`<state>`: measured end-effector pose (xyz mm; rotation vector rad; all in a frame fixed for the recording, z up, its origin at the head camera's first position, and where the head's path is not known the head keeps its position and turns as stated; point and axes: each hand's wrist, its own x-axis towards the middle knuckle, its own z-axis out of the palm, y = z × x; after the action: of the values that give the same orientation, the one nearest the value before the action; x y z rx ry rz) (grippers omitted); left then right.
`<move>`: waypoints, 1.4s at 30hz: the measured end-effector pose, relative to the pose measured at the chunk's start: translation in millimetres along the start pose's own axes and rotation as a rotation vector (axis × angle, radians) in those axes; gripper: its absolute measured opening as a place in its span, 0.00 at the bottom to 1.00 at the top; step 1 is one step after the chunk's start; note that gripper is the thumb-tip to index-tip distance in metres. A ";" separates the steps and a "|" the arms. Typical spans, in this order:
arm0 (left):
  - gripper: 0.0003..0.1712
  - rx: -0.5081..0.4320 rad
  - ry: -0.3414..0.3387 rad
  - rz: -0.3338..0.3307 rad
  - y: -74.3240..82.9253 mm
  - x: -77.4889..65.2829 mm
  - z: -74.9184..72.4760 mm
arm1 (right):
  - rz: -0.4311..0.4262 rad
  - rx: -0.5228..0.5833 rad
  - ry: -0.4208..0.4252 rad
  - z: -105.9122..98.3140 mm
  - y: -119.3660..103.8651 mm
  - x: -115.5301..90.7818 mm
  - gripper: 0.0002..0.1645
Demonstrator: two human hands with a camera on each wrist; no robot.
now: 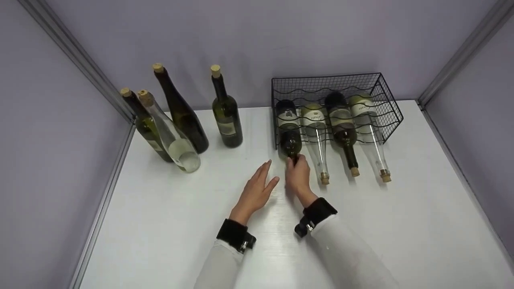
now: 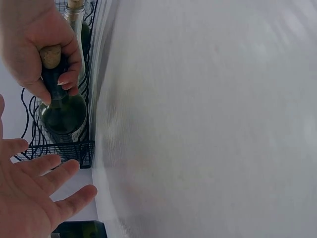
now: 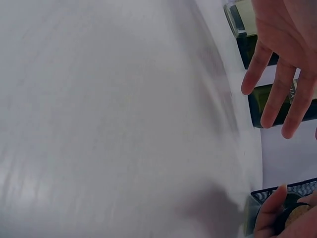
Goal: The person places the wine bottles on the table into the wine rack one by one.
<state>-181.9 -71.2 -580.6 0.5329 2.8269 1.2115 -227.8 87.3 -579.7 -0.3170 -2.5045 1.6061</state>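
My right hand (image 1: 298, 175) grips the neck of a dark green wine bottle (image 1: 290, 140), which lies in the leftmost place of a black wire rack (image 1: 277, 86). In the left wrist view the bottle's cork (image 2: 50, 57) pokes out between the right hand's thumb and fingers. My left hand (image 1: 255, 192) is held beside it, fingers extended, with nothing in it. To the right in the rack lie a clear bottle (image 1: 320, 140), a dark bottle (image 1: 344, 134) and another clear bottle (image 1: 371, 132), their corked necks pointing toward me.
Left of the rack a dark corked bottle (image 1: 227, 116) stands upright. Farther left, a tall brown bottle (image 1: 184, 116), a clear bottle (image 1: 176, 140) and a green bottle (image 1: 146, 128) stand close together. Pale walls (image 1: 241, 36) enclose the white table (image 1: 180, 224) at the back and sides.
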 end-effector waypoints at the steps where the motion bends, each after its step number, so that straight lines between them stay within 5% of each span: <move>1: 0.39 0.000 -0.001 0.000 0.2 -0.2 0.0 | -0.001 -0.003 -0.006 -0.3 -0.2 0.7 0.22; 42: 0.39 0.004 -0.034 -0.028 0.1 -5.1 -4.4 | -0.035 -0.020 -0.203 -8.3 -5.6 19.6 0.31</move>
<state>-177.8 -75.8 -578.1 0.5066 2.7999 1.1808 -245.3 97.3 -570.9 -0.1164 -2.6573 1.6784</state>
